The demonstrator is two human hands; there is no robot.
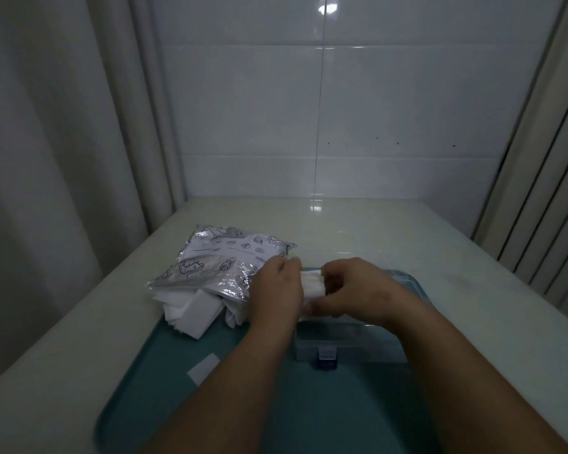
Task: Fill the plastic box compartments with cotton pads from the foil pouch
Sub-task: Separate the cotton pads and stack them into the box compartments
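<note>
While the foil pouch lies just left of the grip, loose cotton pads spilling at its near edge, the left hand and right hand pinch a stack of pads between them above the clear plastic box.

A tray lies on the table, at its near edge. The pouch rests on the tray's far left corner and reaches onto the table behind it. Loose pads are heaped at the pouch's near side, on the tray. One pad lies alone nearer, left of the box, which stands on the tray's right part. Above the box, a stack is held between the left hand and the right hand. A wall stands behind the table, with curtains on both sides.
</note>
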